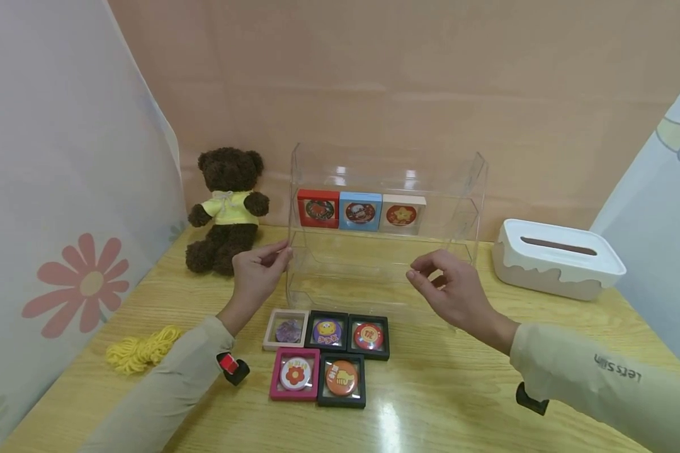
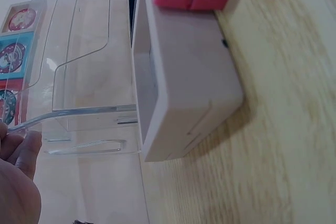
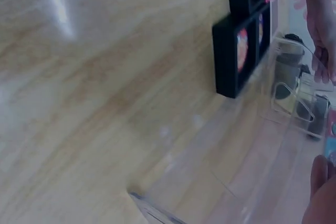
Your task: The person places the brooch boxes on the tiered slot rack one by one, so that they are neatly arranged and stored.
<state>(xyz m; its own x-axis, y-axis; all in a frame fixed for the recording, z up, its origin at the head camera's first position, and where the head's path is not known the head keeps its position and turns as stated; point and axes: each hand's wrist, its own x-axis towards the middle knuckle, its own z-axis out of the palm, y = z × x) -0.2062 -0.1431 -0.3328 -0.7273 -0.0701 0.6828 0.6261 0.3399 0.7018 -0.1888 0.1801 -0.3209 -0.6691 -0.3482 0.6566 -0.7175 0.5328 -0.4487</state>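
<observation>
A clear plastic tiered display rack [image 1: 368, 257] stands on the wooden table. My left hand [image 1: 262, 270] pinches its left side edge between thumb and fingers; the left wrist view shows the fingertips on the rack's edge [image 2: 79, 112]. The right hand [image 1: 450, 286] is in front of the rack's right half, its fingers bent and the thumb tip close to the index finger. Whether it grips the clear lip there, I cannot tell. On an upper tier sit a red framed badge [image 1: 318, 209], a blue one [image 1: 360, 211] and a cream one [image 1: 403, 214] in a row.
Several framed badges lie before the rack, among them a cream frame [image 1: 269, 330], a pink frame [image 1: 276, 395] and a black frame [image 1: 361, 397]. A brown teddy bear [image 1: 226, 207] sits left, yellow cord [image 1: 141, 349] lies nearer, and a white tissue box [image 1: 555, 258] stands right.
</observation>
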